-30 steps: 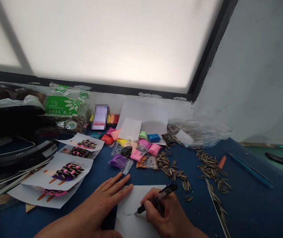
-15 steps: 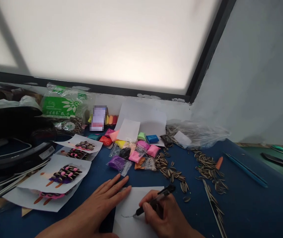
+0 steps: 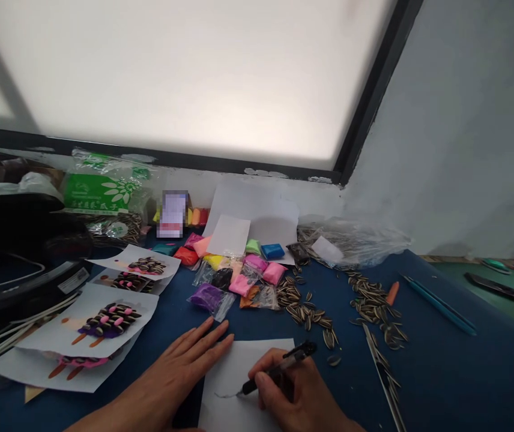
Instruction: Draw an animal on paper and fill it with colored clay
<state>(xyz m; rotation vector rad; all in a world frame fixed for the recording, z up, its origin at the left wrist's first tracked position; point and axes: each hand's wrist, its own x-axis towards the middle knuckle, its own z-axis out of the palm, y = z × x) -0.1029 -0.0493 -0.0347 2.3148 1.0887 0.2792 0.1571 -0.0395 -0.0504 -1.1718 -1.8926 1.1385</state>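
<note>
My right hand (image 3: 295, 390) is closed around a black pen (image 3: 277, 367), its tip touching a white sheet of paper (image 3: 225, 366). A short dark curved line shows on the sheet at the tip. My left hand (image 3: 189, 360) lies flat with its fingers stretched out, at the left edge of the sheet. To its left are several white cards (image 3: 50, 342) bearing hedgehog-like figures made of sunflower seeds and coloured clay. Small packets of coloured clay, such as a purple packet (image 3: 206, 297) and a pink packet (image 3: 274, 273), lie beyond the hands.
Loose sunflower seeds (image 3: 367, 300) lie on the blue table (image 3: 446, 384) to the right, beside metal tweezers (image 3: 383, 378) and a blue pen-like tool (image 3: 439, 305). Behind stand a phone (image 3: 172, 214), a green-labelled seed bag (image 3: 99, 193) and a clear bag of seeds (image 3: 365, 240). Cables lie far left.
The view has shifted slightly, moving the scene a little to the left. The pen stays on the paper in my right hand; my left hand stays flat.
</note>
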